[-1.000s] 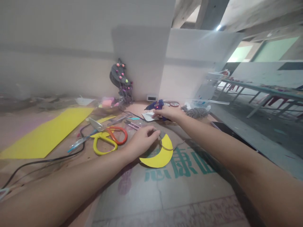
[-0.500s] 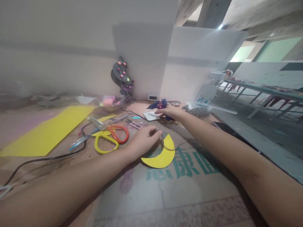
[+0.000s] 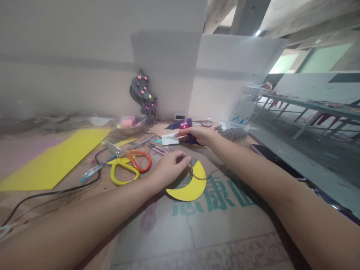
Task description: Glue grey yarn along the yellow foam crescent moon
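The yellow crescent (image 3: 194, 189) lies on the counter (image 3: 157, 240), and the left hand (image 3: 176, 167) has its grip at the upper end, thumb and fingers pinching where grey yarn (image 3: 201, 177) wraps the tip. Beyond the crescent, the right hand (image 3: 198, 134) has its grip around the dark blue glue gun (image 3: 180, 124), whose red light glows above a white scrap (image 3: 170, 140).

I'd worry about that pinch: should it slacken, the yarn could unwind, since its loose length simply trails off the crescent's right side. If the gun is hot, its nozzle could burn a finger were it brought near the pinched tip. The black cord (image 3: 64, 191), left of the crescent, might snag on the scissors (image 3: 125, 168) if pulled.

The left fingertips are tucked behind the thumb, so I can't make out how firmly they press. The right fingers hide the gun's trigger, and I cannot tell whether it is squeezed. The forearm partly covers the phone (image 3: 277, 161) right of the crescent.
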`<state>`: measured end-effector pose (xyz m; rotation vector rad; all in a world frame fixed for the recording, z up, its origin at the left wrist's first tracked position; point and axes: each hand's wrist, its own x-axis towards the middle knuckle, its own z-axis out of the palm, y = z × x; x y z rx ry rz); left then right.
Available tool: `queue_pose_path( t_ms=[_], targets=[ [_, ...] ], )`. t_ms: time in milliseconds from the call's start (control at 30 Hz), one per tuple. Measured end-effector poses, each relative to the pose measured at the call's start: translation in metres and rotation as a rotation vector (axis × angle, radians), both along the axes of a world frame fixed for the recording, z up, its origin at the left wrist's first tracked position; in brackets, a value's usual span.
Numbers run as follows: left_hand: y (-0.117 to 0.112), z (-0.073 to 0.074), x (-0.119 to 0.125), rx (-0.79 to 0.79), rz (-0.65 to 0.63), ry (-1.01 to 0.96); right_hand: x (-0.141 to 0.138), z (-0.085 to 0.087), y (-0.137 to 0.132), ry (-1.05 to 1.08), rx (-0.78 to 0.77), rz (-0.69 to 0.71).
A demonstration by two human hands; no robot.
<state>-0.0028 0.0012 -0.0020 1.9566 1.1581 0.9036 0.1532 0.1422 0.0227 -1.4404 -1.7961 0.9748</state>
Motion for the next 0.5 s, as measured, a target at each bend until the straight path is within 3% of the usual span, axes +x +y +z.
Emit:
queue_pose_path(
  t_ms=[233,500],
  targets=[
    [-0.001,0.001,0.000,-0.015,-0.004,-0.015,-0.027,0.025,-0.038,0.129,-0.182,0.096],
    [0.000,-0.001,0.000,-0.005,-0.015,-0.016,-0.053,0.022,-0.041,0.257,-0.238,0.188]
  ],
)
